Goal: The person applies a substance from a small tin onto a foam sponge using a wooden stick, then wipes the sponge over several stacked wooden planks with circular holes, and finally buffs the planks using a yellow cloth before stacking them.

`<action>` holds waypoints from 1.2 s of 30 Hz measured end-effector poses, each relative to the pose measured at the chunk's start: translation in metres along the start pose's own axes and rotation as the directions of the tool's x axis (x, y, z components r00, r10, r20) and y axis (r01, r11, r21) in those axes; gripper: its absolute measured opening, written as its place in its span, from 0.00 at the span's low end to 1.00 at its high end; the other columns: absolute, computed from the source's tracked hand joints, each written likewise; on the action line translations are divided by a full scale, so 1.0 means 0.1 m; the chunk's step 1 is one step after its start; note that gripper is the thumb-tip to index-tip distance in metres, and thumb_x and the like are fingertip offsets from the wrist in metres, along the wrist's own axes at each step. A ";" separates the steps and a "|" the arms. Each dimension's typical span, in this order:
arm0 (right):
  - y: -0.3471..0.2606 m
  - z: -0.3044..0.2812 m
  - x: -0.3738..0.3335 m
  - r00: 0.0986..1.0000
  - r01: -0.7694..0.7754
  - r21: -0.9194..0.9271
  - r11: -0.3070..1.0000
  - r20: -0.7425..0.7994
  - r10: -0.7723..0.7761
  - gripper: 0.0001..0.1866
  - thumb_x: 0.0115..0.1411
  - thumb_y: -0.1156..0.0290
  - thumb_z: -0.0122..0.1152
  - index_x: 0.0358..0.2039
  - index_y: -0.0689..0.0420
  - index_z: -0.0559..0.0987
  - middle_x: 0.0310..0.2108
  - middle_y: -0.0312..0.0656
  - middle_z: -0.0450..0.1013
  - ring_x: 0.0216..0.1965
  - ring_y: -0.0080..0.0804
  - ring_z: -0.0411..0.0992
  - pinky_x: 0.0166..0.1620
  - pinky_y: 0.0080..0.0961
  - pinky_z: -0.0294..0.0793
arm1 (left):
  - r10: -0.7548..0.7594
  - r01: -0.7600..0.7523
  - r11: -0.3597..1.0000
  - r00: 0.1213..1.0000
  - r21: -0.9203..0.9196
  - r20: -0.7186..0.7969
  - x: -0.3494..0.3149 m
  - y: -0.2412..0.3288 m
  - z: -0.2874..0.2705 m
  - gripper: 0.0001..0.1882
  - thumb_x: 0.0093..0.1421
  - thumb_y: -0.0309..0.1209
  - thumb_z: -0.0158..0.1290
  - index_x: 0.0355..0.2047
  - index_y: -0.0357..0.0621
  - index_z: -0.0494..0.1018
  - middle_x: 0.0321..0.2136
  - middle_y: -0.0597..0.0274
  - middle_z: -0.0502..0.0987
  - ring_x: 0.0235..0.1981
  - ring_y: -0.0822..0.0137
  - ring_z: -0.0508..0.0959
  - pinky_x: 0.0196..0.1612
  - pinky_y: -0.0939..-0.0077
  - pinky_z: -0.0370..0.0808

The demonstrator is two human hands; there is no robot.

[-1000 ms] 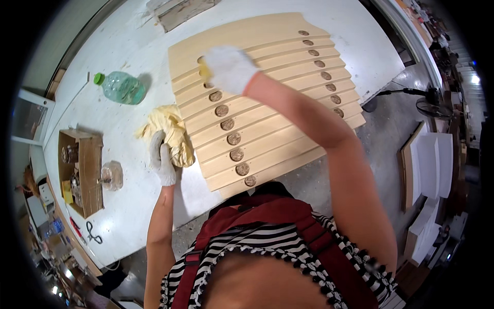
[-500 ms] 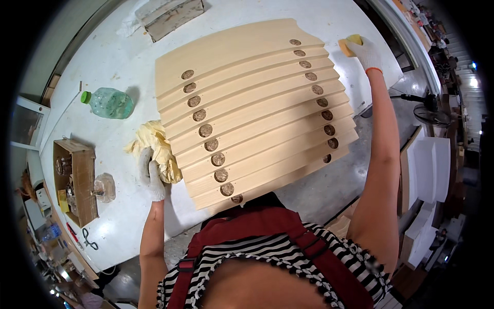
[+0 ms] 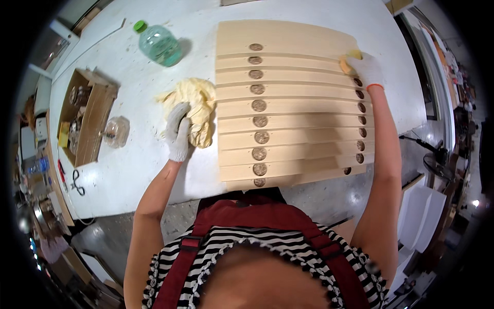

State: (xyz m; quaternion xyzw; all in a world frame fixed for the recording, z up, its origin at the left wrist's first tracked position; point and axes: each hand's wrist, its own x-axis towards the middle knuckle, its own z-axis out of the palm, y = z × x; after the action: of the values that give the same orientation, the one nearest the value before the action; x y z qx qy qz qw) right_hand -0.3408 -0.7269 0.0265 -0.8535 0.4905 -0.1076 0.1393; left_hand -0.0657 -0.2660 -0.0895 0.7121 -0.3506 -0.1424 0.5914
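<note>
Where pale wooden boards with round, mottled brown spots (image 3: 303,108) are laid: on the white-topped worktable (image 3: 118,193), overlapped in steps, one column of spots being shown toward each side.
White-gloved right hand with orange cuff (image 3: 368,71): placed at the boards' upper right edge; fingers curled, a soft-looking yellow-and-orange pad (image 3: 346,66) being grasped; contact of pad with wood cannot be told.
Grey-white-gloved left hand (image 3: 178,131): rested on a crumpled pale yellow cloth (image 3: 198,100), fingers partly extended, thumb set apart; whether the fabric is gripped cannot be told.
Cloth: heaped just beside the boards' left edge.
Green-tinted clear plastic bottle with green cap (image 3: 160,45): placed beyond the cloth, toward the upper left.
Open brown cardboard box (image 3: 100,123): set at far left, with jars contained; a clear rounded jar (image 3: 117,131) is placed just beside it.
Black-handled scissors (image 3: 77,183): laid near the worktable's left edge, beside a slim red tool (image 3: 62,172).
</note>
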 end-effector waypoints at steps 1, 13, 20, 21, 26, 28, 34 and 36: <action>-0.25 0.12 -0.03 0.999 0.042 -0.096 0.995 0.015 -0.040 0.27 0.49 0.44 0.58 0.36 0.57 0.82 0.33 0.53 0.78 0.37 0.48 0.76 0.41 0.37 0.74 | 0.022 -0.022 1.000 1.000 0.018 0.007 0.01 0.01 -0.01 0.15 0.61 0.25 0.46 0.47 0.32 0.73 0.51 0.51 0.73 0.57 0.57 0.68 0.62 0.66 0.60; -2.97 0.76 -0.48 0.864 0.458 0.164 0.873 0.149 -0.481 0.28 0.48 0.43 0.56 0.37 0.56 0.82 0.37 0.50 0.78 0.39 0.49 0.76 0.44 0.37 0.74 | 0.055 -0.055 0.998 0.998 -0.028 -0.025 0.00 -0.11 -0.01 0.15 0.61 0.25 0.49 0.47 0.35 0.75 0.49 0.50 0.74 0.55 0.57 0.70 0.60 0.67 0.63; -2.75 0.39 -0.47 0.814 0.567 -0.015 0.824 0.160 -0.558 0.25 0.49 0.48 0.60 0.41 0.54 0.79 0.36 0.51 0.77 0.40 0.49 0.75 0.44 0.38 0.73 | 0.032 -0.034 0.995 0.999 -0.090 -0.029 0.01 -0.07 0.01 0.15 0.61 0.26 0.50 0.47 0.34 0.75 0.49 0.51 0.75 0.55 0.57 0.70 0.60 0.67 0.63; -2.82 0.48 -0.48 0.815 0.566 -0.015 0.824 0.158 -0.557 0.25 0.49 0.48 0.60 0.41 0.54 0.79 0.36 0.51 0.77 0.40 0.49 0.75 0.44 0.38 0.73 | -0.017 0.012 0.987 0.999 -0.161 -0.032 0.01 -0.10 0.02 0.15 0.61 0.26 0.50 0.47 0.34 0.75 0.49 0.51 0.75 0.55 0.57 0.70 0.61 0.67 0.63; -2.79 0.91 -0.48 0.800 0.600 -0.149 0.786 0.147 -0.582 0.20 0.50 0.53 0.59 0.36 0.55 0.79 0.37 0.51 0.76 0.41 0.49 0.74 0.46 0.40 0.74 | 0.013 -0.017 0.992 0.999 -0.127 -0.031 0.00 -0.12 0.02 0.15 0.61 0.26 0.50 0.47 0.34 0.75 0.50 0.51 0.74 0.56 0.57 0.70 0.61 0.67 0.63; -2.59 0.80 -0.48 0.812 0.583 -0.220 0.782 0.178 -0.556 0.19 0.50 0.55 0.59 0.36 0.54 0.80 0.36 0.50 0.77 0.41 0.48 0.75 0.47 0.38 0.74 | -0.005 -0.001 0.989 0.999 -0.150 -0.038 -0.02 -0.12 0.00 0.15 0.61 0.27 0.50 0.47 0.34 0.75 0.50 0.51 0.74 0.56 0.57 0.70 0.61 0.67 0.63; -2.29 0.35 -0.46 0.871 0.480 -0.304 0.823 0.054 -0.488 0.16 0.52 0.55 0.58 0.32 0.54 0.80 0.34 0.50 0.77 0.38 0.47 0.75 0.43 0.40 0.74 | -0.028 0.018 0.975 0.999 -0.223 -0.042 0.00 -0.08 0.01 0.15 0.61 0.26 0.49 0.47 0.34 0.74 0.50 0.51 0.74 0.55 0.57 0.70 0.60 0.67 0.63; -2.46 0.39 -0.47 0.830 0.558 -0.146 0.817 0.115 -0.546 0.22 0.50 0.48 0.59 0.35 0.54 0.79 0.36 0.51 0.76 0.39 0.49 0.73 0.43 0.41 0.72 | 0.016 -0.018 0.990 1.000 -0.139 -0.014 0.04 -0.08 0.05 0.15 0.61 0.26 0.50 0.47 0.34 0.74 0.50 0.51 0.74 0.55 0.57 0.70 0.60 0.67 0.63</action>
State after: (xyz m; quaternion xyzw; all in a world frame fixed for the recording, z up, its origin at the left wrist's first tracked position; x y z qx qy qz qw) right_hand -0.1527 -0.5630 0.0717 -0.9709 0.2245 -0.0710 0.0438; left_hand -0.0635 -0.2715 -0.0975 0.6670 -0.3420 -0.1567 0.6431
